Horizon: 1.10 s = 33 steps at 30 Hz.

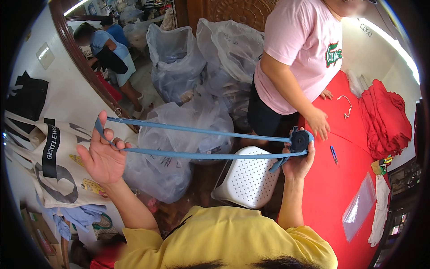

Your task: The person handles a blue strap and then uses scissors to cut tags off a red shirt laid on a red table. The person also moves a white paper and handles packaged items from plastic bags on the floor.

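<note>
A long blue fabric strip (201,155) stretches in two nearly parallel runs between my hands. My left hand (105,157) is raised at the left, palm showing, with the strip looped round its fingers. In my right hand (297,163) is a dark round roll (299,141), its end facing up. The strip passes round this roll, and a short loose tail of it hangs below. My right fingers wrap the far side of the roll and are partly hidden.
A white perforated stool (251,177) stands below the strip. Several clear plastic bags (163,172) crowd the floor ahead. At the right, a red-covered table (327,201) bears folded red cloth (386,121), a blue pen (334,154) and a clear sleeve (359,208). A person in pink (295,58) stands beside it. Tote bags (67,166) hang left.
</note>
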{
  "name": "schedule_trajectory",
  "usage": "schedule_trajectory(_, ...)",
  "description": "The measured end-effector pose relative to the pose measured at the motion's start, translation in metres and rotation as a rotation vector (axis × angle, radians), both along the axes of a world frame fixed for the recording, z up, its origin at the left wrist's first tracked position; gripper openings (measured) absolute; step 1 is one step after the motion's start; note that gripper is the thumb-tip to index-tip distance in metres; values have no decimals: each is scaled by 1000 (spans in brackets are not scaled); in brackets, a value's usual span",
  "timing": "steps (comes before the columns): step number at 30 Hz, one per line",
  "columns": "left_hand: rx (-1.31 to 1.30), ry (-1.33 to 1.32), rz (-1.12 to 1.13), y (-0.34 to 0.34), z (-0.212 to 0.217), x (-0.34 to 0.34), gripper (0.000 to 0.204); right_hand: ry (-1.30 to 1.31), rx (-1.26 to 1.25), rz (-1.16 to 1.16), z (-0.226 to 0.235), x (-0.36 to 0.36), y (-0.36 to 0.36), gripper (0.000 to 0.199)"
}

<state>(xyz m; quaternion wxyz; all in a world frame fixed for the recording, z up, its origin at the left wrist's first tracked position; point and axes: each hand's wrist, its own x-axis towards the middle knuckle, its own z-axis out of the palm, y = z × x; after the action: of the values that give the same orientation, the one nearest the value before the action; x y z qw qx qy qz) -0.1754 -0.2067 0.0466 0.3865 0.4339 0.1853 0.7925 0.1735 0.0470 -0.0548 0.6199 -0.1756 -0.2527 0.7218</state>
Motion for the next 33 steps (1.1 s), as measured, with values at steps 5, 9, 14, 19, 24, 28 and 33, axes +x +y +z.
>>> schedule_trajectory(5, 63, 2, 19, 8, -4, -12, 27, 21, -100, 163, 14, -12, -6, 50)
schedule_trajectory(9, -19, -75, 188, 10, 4, -3, 28, 8, -33, 270, -3, -14, 1, 47)
schedule_trajectory(14, -36, -58, 225, 7, 3, -5, 28, 7, -49, 265, -6, -19, 3, 48)
schedule_trajectory(19, -135, -26, 316, 11, -2, 2, 26, 57, -185, 280, -21, -17, 14, 50)
schedule_trajectory(24, -272, 86, 281, 24, -14, 9, 21, 123, -281, 395, -22, -20, 13, 47)
schedule_trajectory(28, -596, 404, 239, 68, -39, 48, 14, 150, -326, 520, -40, -17, 17, 50)
schedule_trajectory(33, -470, 849, -1, 143, -92, 132, 54, 154, -290, 558, -33, -7, -1, 52)
